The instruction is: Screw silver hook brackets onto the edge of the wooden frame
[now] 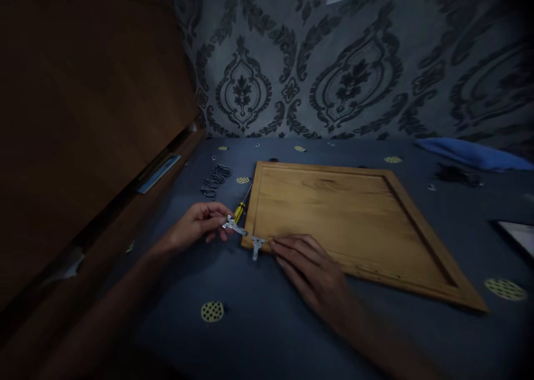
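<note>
A person's left hand [204, 221] pinches a metal hinge [236, 225] at the corner of a wooden panel [329, 213] lying on a blue sheet [175, 313]; the right hand [312, 263] lies over its near edge, fingers close together, though whether they grip cannot be told, beside a second hinge [257, 247]. At left, a slot in the cabinet [104, 90] holds a blue booklet [161, 172]; a yellow screwdriver [239, 212] is partly hidden behind the left hand; black loops [214, 181] lie beyond; at right, a tray-like object [517, 236] is cut off, a dark bundle [456, 175] indistinct near blue cloth [475, 153].
</note>
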Available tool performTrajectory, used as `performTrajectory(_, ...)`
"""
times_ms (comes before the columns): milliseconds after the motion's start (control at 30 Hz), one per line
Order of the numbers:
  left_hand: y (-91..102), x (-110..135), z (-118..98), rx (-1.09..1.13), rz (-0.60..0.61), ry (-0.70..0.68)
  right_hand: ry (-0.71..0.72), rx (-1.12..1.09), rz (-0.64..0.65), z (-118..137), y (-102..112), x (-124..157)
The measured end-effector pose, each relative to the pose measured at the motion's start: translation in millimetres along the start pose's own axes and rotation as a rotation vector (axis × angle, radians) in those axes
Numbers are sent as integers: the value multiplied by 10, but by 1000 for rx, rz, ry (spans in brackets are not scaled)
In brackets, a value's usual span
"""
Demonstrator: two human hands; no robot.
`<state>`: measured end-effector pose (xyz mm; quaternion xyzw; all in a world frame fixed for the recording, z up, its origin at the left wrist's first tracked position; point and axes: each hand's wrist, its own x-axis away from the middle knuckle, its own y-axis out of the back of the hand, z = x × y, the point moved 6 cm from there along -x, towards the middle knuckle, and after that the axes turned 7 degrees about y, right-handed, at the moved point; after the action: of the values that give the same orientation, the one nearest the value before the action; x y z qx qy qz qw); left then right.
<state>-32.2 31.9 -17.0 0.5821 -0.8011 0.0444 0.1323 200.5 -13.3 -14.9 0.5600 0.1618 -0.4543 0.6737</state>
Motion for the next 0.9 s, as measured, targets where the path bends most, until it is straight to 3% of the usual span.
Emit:
performTrajectory(100,-247,30,-141,8,98,2,-206,-151,-14,35,-16,-4)
performTrajectory(233,-493,41,-288,-32,244,-10,-668,-551,-87,-10,-115,75)
performTrajectory(300,-577,22,-309,-64,307,-10,-767,-668,-136,19,-135,95)
performTrajectory(433,-676,-32,-296,-58,361,-11,-719,-725,-218,124,-101,91)
performTrajectory(667,-734,-39,-204,85,336,-4,-811,-789,-195,74,-180,213)
performTrajectory(900,-714,22,-133,133,341,0,-805,-766,-176,43,-182,231)
